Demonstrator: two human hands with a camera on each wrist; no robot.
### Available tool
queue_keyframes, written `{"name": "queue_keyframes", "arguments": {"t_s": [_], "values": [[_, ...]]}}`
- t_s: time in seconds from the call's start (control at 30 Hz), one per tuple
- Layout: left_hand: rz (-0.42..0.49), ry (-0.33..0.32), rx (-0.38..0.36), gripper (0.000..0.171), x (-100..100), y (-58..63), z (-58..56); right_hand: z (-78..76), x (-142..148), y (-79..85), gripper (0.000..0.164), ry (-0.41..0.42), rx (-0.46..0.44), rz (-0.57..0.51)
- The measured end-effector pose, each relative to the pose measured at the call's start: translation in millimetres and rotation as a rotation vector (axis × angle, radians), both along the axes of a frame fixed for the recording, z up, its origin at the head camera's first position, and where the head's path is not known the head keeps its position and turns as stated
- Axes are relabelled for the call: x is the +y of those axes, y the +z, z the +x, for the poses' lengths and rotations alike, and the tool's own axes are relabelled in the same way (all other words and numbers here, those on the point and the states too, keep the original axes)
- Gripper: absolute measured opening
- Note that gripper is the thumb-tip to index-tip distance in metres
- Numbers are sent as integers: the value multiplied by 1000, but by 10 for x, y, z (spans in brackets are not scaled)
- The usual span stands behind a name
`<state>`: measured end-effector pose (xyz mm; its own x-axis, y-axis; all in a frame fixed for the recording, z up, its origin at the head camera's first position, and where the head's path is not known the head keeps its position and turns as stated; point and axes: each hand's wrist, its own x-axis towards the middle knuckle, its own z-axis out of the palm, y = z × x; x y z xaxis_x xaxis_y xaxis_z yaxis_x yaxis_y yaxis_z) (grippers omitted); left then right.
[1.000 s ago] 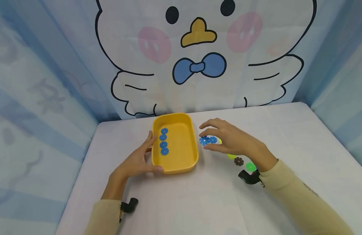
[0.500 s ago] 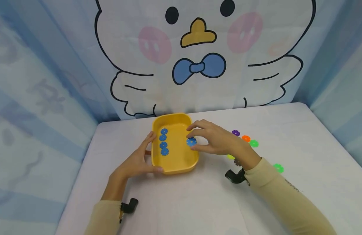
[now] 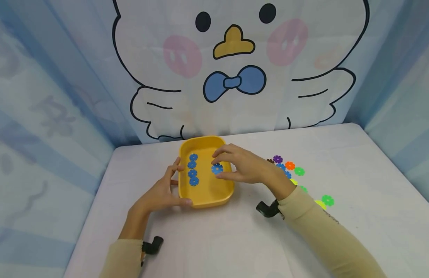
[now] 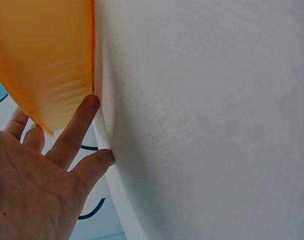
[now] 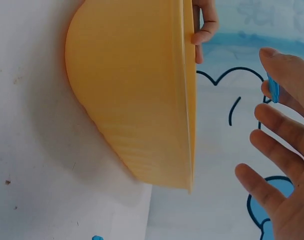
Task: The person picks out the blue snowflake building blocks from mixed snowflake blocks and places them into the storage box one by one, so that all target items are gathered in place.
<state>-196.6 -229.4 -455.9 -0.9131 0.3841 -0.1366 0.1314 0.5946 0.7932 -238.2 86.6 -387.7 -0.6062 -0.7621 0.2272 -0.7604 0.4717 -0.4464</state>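
Observation:
My right hand [image 3: 244, 164] is over the yellow tray [image 3: 209, 195], pinching a blue snowflake disc [image 3: 217, 168] between thumb and a finger. In the right wrist view that disc [image 5: 274, 89] appears edge-on, and the other fingers stay spread. Inside the tray, several more blue discs [image 3: 193, 173] form a column along the left side. My left hand [image 3: 161, 192] rests against the tray's left side, with its thumb near the front left corner. Seen from the left wrist, the fingers of this hand [image 4: 37, 180] are fairly straight and lie against the tray's outer wall [image 4: 47, 50].
Right of the tray, loose discs lie scattered on the white table [image 3: 214, 243], partly hidden by the right arm. Among them are a purple disc [image 3: 278, 159], an orange disc [image 3: 290, 165] and a green disc [image 3: 327, 200]. A printed curtain [image 3: 235, 112] hangs behind the table.
My right hand has moved left from the loose discs to above the tray, carrying a blue disc. The left hand and the tray have hardly moved.

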Motion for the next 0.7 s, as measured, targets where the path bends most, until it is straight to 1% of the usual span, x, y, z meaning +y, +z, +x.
{"name": "queue_keyframes", "arguments": {"t_s": [0.1,0.23,0.4,0.57,0.7], "values": [[-1,-2,-4,105,-1,2,6,-25,-53,-34,36,7,7,-1],[-6,2,-11,105,9,21,12,-50,-126,-37,35,22,2,-1],[-3,-3,-7,105,31,33,13,-69,-221,-32,36,28,-22,14],[-15,-1,-7,105,18,25,35,-88,-340,-78,36,42,-53,31],[-1,-14,10,104,11,11,28,-104,-401,-121,34,27,-88,17]]}}
